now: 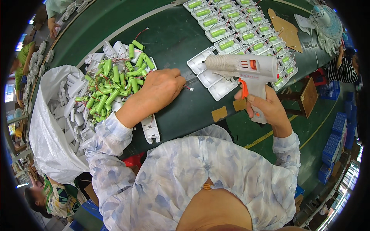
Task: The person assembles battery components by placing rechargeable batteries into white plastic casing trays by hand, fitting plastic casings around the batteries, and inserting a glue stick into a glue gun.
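Note:
My right hand (266,106) grips a white hot glue gun (246,67) by its handle, fingers at the orange trigger. Its nozzle points left, above the empty white plastic shells (214,81) at the near end of the filled rows. My left hand (163,88) is closed over the bench, just right of a heap of green cylindrical batteries (111,82) with red wires. A thin battery lead (187,87) with a white plug sticks out from under its fingers; any cell on it is hidden. Below my left wrist lies a white shell (149,129).
Rows of white shells with green batteries (227,45) cover the bench's far right. A white sack (54,142) of plastic parts stands left. Cardboard (285,29) and a bluish fan (327,19) lie beyond. Blue crates (333,138) stand on the floor right; other people work around.

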The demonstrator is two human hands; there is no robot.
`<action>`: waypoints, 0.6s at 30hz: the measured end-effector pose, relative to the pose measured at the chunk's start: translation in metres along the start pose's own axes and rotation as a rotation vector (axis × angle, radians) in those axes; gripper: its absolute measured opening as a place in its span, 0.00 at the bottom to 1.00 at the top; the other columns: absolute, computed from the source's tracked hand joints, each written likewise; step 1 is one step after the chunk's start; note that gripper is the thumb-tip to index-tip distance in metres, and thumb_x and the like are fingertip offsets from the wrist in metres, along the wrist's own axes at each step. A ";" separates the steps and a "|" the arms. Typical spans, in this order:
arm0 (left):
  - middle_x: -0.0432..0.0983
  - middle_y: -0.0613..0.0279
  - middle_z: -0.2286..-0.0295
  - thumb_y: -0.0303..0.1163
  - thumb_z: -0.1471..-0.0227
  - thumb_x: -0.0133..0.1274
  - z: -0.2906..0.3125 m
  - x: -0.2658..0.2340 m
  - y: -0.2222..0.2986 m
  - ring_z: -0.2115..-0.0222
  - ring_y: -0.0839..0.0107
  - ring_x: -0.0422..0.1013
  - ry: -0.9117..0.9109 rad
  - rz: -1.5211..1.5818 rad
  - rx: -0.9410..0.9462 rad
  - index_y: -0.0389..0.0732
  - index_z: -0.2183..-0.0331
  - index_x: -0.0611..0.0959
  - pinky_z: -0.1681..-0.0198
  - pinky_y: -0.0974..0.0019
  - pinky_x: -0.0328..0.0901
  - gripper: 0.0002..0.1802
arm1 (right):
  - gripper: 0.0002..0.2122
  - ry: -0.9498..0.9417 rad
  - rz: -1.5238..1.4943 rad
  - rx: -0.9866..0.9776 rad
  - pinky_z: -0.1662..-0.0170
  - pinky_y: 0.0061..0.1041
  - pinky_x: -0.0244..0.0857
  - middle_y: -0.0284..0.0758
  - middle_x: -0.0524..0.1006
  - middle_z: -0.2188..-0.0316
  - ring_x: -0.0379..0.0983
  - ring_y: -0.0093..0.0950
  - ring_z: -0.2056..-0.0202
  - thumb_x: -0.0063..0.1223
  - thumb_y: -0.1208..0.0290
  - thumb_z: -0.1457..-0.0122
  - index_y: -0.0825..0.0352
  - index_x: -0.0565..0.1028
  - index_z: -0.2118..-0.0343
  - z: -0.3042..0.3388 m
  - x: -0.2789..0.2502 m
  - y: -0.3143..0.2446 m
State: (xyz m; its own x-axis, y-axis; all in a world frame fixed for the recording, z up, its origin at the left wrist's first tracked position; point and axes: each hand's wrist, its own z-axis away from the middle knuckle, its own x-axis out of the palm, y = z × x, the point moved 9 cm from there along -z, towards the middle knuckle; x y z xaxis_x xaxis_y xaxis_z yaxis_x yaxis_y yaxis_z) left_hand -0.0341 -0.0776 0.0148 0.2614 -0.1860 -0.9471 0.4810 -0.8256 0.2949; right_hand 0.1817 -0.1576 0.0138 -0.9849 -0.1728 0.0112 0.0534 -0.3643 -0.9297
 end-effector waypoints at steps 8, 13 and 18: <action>0.72 0.57 0.75 0.28 0.55 0.59 0.004 -0.009 -0.006 0.70 0.57 0.73 0.066 -0.104 -0.122 0.40 0.77 0.80 0.71 0.56 0.69 0.05 | 0.21 -0.048 -0.099 0.000 0.75 0.21 0.66 0.40 0.78 0.54 0.71 0.21 0.80 0.53 0.68 0.40 0.75 0.69 0.47 0.006 -0.001 0.010; 0.73 0.57 0.73 0.32 0.57 0.63 0.000 -0.041 -0.015 0.68 0.57 0.74 0.102 -0.200 -0.244 0.39 0.63 0.82 0.69 0.57 0.68 0.15 | 0.24 -0.130 -0.381 -0.003 0.77 0.21 0.68 0.48 0.75 0.48 0.73 0.22 0.80 0.51 0.68 0.42 0.75 0.65 0.45 -0.006 -0.003 0.016; 0.76 0.54 0.69 0.30 0.58 0.64 0.007 -0.096 -0.003 0.67 0.53 0.74 0.196 -0.178 -0.298 0.38 0.59 0.82 0.67 0.56 0.68 0.20 | 0.24 -0.176 -0.519 -0.112 0.78 0.21 0.68 0.47 0.78 0.54 0.72 0.22 0.81 0.51 0.67 0.42 0.74 0.65 0.44 -0.006 -0.005 0.010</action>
State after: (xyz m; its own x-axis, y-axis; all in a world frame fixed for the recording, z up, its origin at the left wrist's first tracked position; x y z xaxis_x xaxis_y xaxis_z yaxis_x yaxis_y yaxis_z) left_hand -0.0661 -0.0612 0.1037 0.2929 0.0755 -0.9532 0.7478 -0.6393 0.1791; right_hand 0.1859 -0.1552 0.0022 -0.8346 -0.1502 0.5299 -0.4583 -0.3443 -0.8194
